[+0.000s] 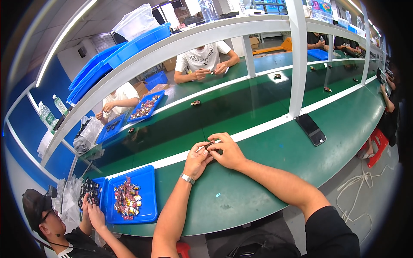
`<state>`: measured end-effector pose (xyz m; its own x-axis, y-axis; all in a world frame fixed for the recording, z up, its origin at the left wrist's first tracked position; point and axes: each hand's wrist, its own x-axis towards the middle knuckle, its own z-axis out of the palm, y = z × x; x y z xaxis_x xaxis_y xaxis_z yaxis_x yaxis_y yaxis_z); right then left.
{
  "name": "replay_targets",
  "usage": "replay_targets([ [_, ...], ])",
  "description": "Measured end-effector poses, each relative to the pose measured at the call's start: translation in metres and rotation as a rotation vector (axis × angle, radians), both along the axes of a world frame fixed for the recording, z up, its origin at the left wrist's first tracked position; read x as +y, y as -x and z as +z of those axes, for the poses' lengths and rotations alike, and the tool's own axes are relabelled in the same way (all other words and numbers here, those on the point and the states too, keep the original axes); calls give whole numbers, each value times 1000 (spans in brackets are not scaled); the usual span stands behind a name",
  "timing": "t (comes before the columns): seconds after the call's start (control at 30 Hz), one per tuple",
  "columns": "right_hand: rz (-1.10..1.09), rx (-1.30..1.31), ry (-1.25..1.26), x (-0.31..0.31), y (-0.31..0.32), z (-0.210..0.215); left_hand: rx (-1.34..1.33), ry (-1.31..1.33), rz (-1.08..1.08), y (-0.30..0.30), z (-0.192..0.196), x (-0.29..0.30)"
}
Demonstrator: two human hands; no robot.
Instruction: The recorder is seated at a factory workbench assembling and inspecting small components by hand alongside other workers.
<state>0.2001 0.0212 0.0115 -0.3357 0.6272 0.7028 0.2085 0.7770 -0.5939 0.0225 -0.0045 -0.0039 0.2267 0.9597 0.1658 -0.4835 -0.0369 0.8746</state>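
Observation:
Over the green worktop (pixel 254 172), both hands meet around a small dark part (pixel 209 146), its kind too small and covered to make out. My left hand (pixel 196 162), with a silver watch at the wrist, grips it from the left between thumb and fingers. From the other side, my right hand (pixel 230 153) pinches the same part with bent fingers. Most of the part is hidden by the fingertips. A black smartphone (pixel 310 130) lies to the right of my hands, apart from them.
At the left, a blue tray (pixel 153 195) holds many small pink and yellow pieces; a co-worker's hands (pixel 94 213) are beside it. A green conveyor belt (pixel 241 112) with scattered small parts (pixel 195 102) runs beyond the worktop. A white shelf post (pixel 297 64) rises behind the phone.

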Motion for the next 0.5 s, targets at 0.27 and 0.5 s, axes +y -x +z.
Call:
replay_targets([
  [0.27, 34, 8, -24, 3, 4, -1, 55, -18, 60, 0, -1, 0],
  [0.5, -6, -18, -133, 3, -2, 3, 33, 17, 58, -4, 1, -1],
])
